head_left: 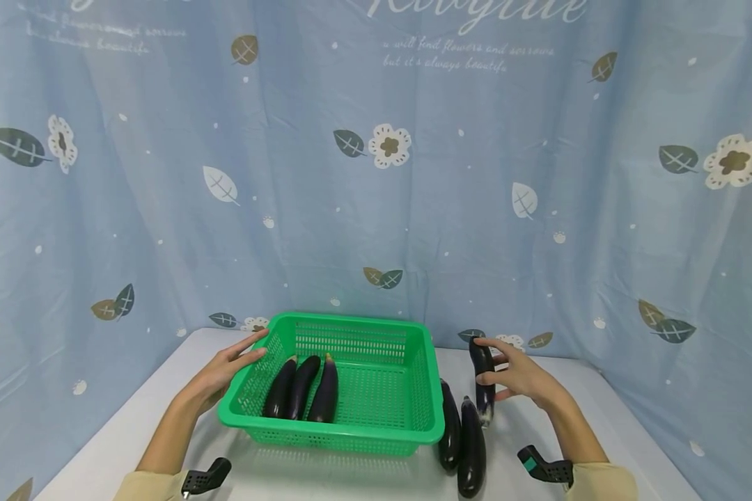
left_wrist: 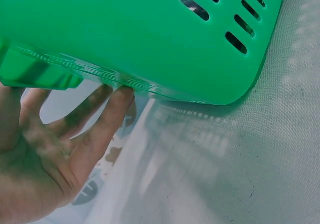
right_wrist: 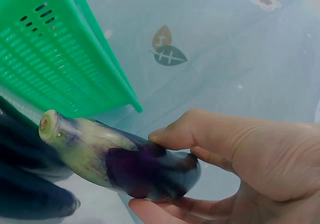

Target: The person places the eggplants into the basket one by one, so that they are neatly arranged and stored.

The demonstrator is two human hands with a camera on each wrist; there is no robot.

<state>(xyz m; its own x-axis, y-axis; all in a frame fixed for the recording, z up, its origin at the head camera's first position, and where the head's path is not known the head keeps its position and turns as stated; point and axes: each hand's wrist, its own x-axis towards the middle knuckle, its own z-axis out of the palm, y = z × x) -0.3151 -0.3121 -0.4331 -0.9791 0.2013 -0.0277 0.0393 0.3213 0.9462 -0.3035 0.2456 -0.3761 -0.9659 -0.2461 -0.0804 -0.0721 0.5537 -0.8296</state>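
Note:
Between the thumb and fingers of my right hand [head_left: 521, 372] is an eggplant [head_left: 484, 379], held to the right of the basket. The right wrist view shows its pale stem end [right_wrist: 50, 126] pointing toward the basket. My left hand [head_left: 222, 372] touches the left side of the green plastic basket [head_left: 326, 435]. In the left wrist view its fingers [left_wrist: 107, 114] are fairly straight, fingertips against the basket wall. Inside the basket, three eggplants [head_left: 301, 390] lie side by side at the left. Two more eggplants [head_left: 471, 452] lie on the table close to the basket's right side.
A white table [head_left: 313, 480] bears everything. Behind it hangs a blue curtain [head_left: 439, 209] printed with leaves and flowers, reaching down to the table's back edge. Small black devices [head_left: 207, 479] are worn on both wrists.

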